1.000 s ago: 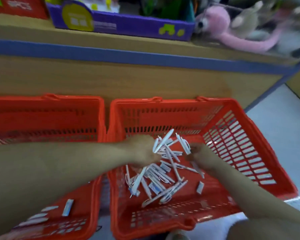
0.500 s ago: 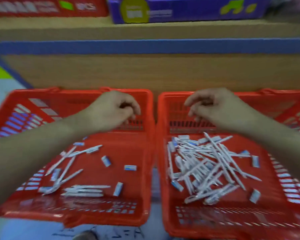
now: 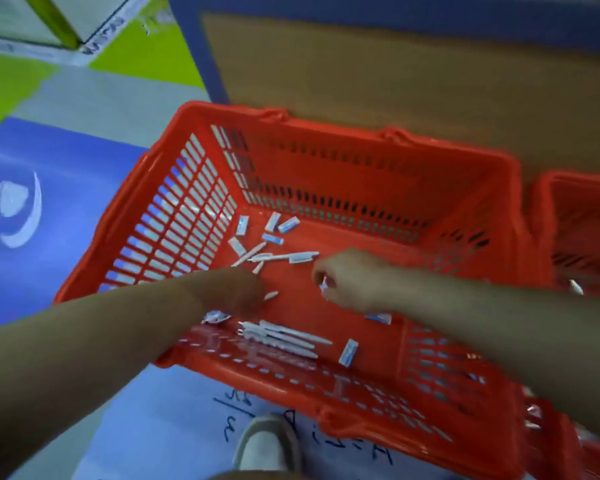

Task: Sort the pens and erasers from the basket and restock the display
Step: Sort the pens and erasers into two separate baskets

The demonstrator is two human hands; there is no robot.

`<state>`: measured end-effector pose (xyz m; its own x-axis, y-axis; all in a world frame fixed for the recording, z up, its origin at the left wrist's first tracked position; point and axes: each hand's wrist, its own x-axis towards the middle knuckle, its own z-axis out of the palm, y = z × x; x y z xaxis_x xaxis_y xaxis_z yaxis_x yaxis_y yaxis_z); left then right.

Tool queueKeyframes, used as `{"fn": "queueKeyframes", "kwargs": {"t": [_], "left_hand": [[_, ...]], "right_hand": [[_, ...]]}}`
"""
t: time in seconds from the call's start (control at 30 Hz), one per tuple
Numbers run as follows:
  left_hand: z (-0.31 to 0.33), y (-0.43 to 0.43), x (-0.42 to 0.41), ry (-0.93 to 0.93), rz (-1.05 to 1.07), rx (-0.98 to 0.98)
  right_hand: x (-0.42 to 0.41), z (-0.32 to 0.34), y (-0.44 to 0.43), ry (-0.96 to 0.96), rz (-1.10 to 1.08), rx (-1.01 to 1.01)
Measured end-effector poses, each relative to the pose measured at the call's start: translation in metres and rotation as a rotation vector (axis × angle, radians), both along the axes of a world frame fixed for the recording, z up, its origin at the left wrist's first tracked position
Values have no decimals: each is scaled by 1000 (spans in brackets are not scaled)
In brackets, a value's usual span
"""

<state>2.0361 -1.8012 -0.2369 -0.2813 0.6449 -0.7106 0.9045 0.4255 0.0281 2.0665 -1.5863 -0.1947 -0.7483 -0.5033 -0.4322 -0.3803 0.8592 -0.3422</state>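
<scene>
Both hands down inside red slatted plastic basket (image 3: 194,188). Right hand (image 3: 352,280) curled, pinching small white-and-blue piece (image 3: 324,284). Left hand (image 3: 234,292) bent over basket floor, blurred, grip unclear. Slim white pens (image 3: 284,337) bundled nearer than hands. Small blue-white erasers (image 3: 278,225) scattered beyond left hand.

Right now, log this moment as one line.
basket: red, pens and erasers scattered inside | left hand: low over pens, grip unclear | right hand: pinching small white item
</scene>
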Motion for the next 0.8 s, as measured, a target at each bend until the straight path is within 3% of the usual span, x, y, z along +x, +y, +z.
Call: {"fn": "queueKeyframes", "kwargs": {"t": [0.07,0.13,0.4,0.6,0.8], "left_hand": [[-8,7,7,-105,-53,-128],[-21,14,8,-145,62,-259],[-32,28,-3,1,81,-40],[-32,-3,-41,131,560,266],[-43,0,-51,126,568,79]], "right_hand": [[15,-33,-20,-83,40,58],[31,-61,-35,-143,56,91],[46,-88,-41,-120,-19,94],[35,-97,-41,-160,-98,111],[24,-97,-19,-336,-227,60]]}}
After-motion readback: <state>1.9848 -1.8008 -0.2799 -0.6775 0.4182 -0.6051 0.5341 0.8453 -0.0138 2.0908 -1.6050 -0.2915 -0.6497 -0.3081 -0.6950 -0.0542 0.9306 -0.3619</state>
